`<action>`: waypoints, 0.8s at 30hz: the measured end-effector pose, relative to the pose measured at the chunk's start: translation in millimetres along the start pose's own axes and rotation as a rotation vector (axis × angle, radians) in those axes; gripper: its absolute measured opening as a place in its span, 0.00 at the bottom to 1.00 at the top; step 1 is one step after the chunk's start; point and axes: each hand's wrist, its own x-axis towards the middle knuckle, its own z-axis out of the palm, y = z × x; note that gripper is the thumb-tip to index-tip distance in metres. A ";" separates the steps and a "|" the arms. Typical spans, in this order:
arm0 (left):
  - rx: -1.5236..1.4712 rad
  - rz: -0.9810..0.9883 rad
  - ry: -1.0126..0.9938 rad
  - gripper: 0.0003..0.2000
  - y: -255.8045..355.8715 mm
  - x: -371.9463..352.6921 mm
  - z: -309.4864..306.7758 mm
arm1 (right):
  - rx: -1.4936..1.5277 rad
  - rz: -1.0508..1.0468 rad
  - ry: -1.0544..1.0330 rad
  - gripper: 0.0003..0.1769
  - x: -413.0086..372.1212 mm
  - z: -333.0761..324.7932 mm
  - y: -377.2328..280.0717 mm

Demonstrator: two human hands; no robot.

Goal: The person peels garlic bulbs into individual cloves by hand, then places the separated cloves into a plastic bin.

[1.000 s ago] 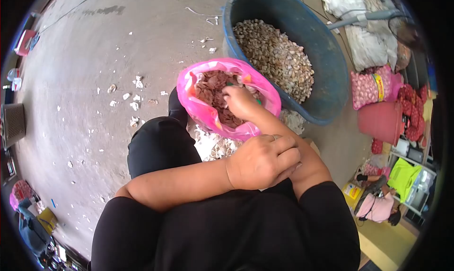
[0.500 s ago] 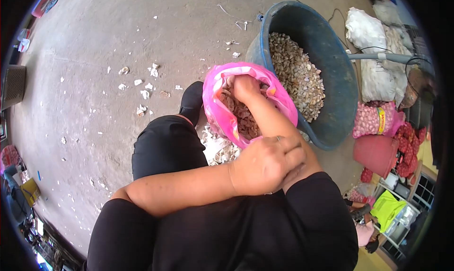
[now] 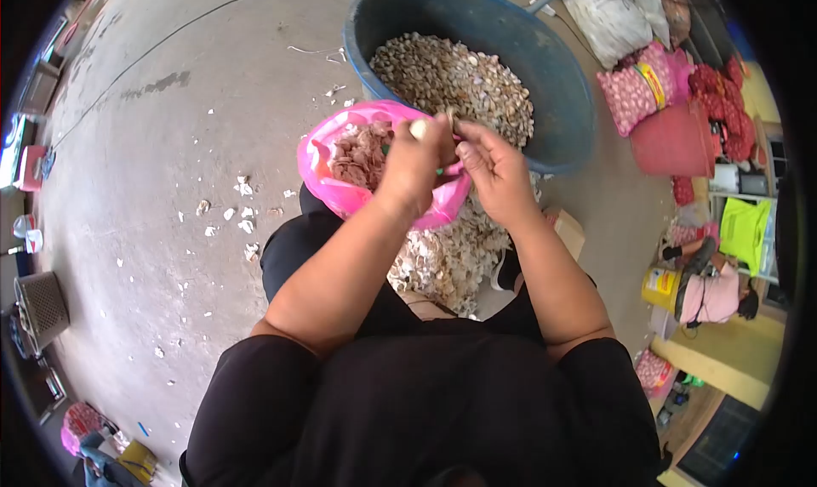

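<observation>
At the far left, a grey basket (image 3: 41,313) stands on the floor (image 3: 187,232), cut by the dark curve of the lens, with a pink container (image 3: 31,167) beyond it. Lower down, a yellow container (image 3: 136,461) is partly cropped, and no writing can be read on it. Pale scraps lie scattered over the concrete.

Near the middle, a pink plastic bag (image 3: 345,205) sits open before the person, just beside the blue tub, holding reddish-brown flakes (image 3: 357,155). The left hand (image 3: 413,159) is over the bag's opening, its fingers curled around a smooth whitish piece (image 3: 418,130) that shows at the top. Something green in the bag is mostly hidden by this hand. Below lies a heap of pale husks (image 3: 451,253).

The large blue tub (image 3: 562,87) holds many tan and grey pieces (image 3: 459,74); its upper rim is cut off by the frame. A small tan bit (image 3: 451,114) shows between the two hands. The right hand (image 3: 500,172) has its fingers bent in towards the left; whether it grips anything cannot be told.

Farther right, a pink net sack (image 3: 628,96) bears a yellow label (image 3: 652,85) with red lettering too small to read, behind a reddish tub (image 3: 672,142). A yellow bucket (image 3: 660,287) also has an illegible label, beside a person in a pink top (image 3: 713,296).
</observation>
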 end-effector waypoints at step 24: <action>-0.231 0.087 -0.166 0.22 40.7 20.7 -32.8 | -0.993 0.108 -0.316 0.16 30.7 70.0 196.7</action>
